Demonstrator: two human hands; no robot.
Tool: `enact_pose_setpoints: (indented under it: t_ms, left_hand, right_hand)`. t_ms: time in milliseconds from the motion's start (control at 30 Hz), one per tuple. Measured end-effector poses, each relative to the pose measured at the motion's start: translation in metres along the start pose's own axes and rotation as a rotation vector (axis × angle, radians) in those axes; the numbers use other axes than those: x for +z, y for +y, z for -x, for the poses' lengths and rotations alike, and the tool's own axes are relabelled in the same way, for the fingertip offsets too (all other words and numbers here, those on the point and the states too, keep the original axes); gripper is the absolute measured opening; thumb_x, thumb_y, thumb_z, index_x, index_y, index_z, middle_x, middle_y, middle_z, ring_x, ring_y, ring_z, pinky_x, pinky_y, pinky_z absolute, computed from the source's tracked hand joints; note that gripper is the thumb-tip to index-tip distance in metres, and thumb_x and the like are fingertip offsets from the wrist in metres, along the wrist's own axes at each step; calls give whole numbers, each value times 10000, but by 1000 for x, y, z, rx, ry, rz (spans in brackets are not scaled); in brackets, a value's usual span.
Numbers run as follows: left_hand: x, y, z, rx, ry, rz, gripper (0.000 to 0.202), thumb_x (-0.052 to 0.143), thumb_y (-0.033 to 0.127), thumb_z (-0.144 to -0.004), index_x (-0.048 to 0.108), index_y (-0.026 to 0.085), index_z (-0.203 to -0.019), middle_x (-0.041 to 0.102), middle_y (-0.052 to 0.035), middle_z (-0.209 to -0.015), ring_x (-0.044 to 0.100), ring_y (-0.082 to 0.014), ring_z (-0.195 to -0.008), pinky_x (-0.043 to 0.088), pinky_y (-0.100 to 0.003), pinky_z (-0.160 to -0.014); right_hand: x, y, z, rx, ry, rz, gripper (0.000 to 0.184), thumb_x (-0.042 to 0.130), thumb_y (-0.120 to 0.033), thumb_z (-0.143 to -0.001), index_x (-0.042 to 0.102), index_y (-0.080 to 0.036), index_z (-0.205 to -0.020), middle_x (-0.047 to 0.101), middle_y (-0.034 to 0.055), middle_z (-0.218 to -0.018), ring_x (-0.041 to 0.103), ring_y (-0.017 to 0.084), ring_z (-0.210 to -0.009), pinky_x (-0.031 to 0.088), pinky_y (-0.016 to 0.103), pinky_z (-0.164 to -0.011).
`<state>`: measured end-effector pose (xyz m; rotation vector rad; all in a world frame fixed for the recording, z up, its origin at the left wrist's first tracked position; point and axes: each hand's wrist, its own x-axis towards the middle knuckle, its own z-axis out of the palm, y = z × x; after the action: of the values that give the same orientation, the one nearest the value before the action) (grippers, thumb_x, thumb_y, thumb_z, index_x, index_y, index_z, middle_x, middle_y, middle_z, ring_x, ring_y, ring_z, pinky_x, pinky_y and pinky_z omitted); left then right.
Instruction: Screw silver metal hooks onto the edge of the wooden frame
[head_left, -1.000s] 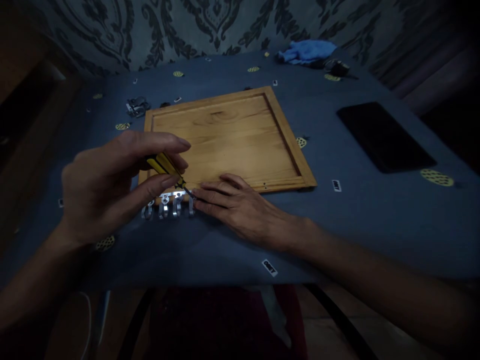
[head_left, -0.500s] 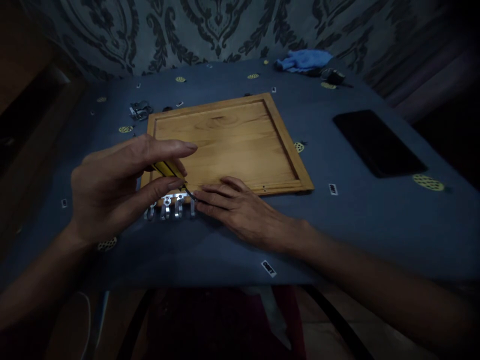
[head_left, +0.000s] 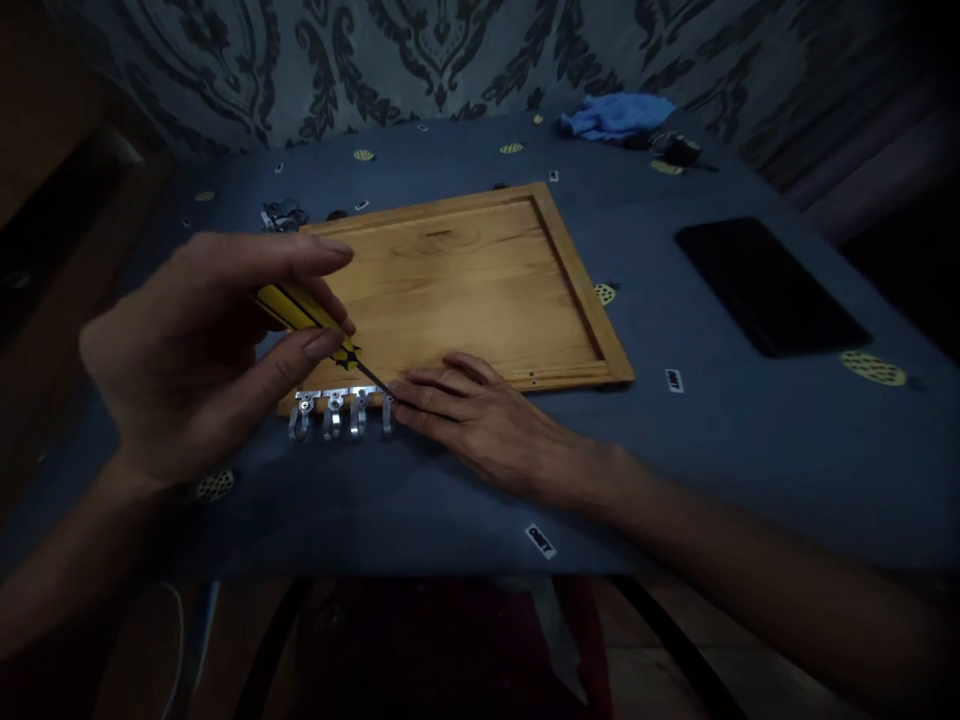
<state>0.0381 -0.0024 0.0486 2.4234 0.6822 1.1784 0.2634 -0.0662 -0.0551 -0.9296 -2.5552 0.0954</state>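
My left hand (head_left: pixel 187 340) is closed around the handle of a yellow and black screwdriver (head_left: pixel 300 312). The forefinger is raised off the handle and the thumb lies along it. The thin shaft slants down to the right, its tip at the rightmost of several silver metal hooks (head_left: pixel 335 405) along the near edge of a framed wooden board (head_left: pixel 435 290). Fairly flat, with fingers stretched out, my right hand (head_left: pixel 487 425) rests on that same edge. Its fingertips are beside the screwdriver tip and the rightmost hook, partly covering them.
A blue patterned cloth covers the table (head_left: pixel 615 470). A dark phone-like slab (head_left: pixel 769 285) lies right of the board. Loose metal hooks (head_left: pixel 285 214) sit behind its left corner. Far right are a blue cloth (head_left: pixel 619 117) and a dark object (head_left: pixel 677 150).
My left hand has drawn back left and slightly up along the screwdriver, showing more of its handle and shaft. The tip stays at the rightmost hook. My right hand is nearly still.
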Motion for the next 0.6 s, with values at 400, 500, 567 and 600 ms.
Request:
enact_pose_setpoints:
  t_ms: [400, 500, 567, 600]
  left_hand:
    - [1, -5, 4, 21, -66, -84, 534, 730, 163, -873, 662, 511, -1272, 765, 46, -1031, 752, -195, -819, 624, -387, -710]
    - [-1, -6, 3, 51, -106, -58, 564, 721, 132, -870, 654, 501, -1291, 768, 44, -1055, 758, -189, -828, 634, -378, -732]
    - [-3, -6, 2, 51, -134, -61, 539, 717, 128, -873, 669, 471, -1286, 777, 34, -1036, 758, -183, -814, 633, -369, -733]
    - [-3, -6, 1, 45, -143, -64, 520, 710, 133, -879, 674, 458, -1283, 779, 30, -1029, 758, -181, -812, 633, -366, -739]
  right_hand:
    - [-2, -1, 0, 4, -24, -20, 439, 464, -116, -1014, 550, -149, -1443, 606, 113, -1479, 509, 262, -1410, 378, 514, -1154]
    - [-2, -1, 0, 12, -27, -21, 445, 486, -108, -1000, 561, -169, -1435, 612, 107, -1474, 508, 251, -1413, 375, 508, -1158]
    - [-2, -1, 0, 12, -19, -23, 451, 497, -108, -996, 558, -170, -1439, 615, 109, -1471, 508, 252, -1414, 374, 509, -1161]
    - [-2, 0, 0, 9, -16, -26, 457, 501, -108, -994, 553, -166, -1444, 615, 112, -1470, 507, 255, -1416, 375, 513, -1160]
